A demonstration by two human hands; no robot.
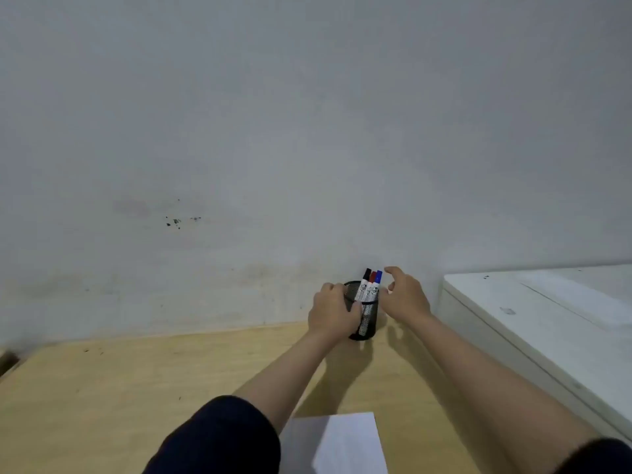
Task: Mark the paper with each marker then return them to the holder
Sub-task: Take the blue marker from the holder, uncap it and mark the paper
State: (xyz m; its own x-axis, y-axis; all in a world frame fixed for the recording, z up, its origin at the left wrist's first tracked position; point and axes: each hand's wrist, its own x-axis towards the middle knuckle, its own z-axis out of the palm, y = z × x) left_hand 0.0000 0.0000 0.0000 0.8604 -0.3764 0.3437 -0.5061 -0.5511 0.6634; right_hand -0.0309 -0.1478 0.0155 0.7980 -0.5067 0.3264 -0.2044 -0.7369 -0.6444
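Blank paper [345, 446] lay behind both hands; left hand [330, 311] gripped the holder [367, 319], right hand [405, 295] hovered spread beside three markers [369, 285]. Nothing seemed marked yet.

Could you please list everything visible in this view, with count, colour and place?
markers: three, capped black, red and blue, standing in the holder
holder: one, black mesh, far side of the table by the wall
paper: one, white, near edge of the table
table: one, light wood
cabinet: one, white, at right
wall: grey-white, scuffed
left hand: gripping the holder's side
right hand: open, beside the markers
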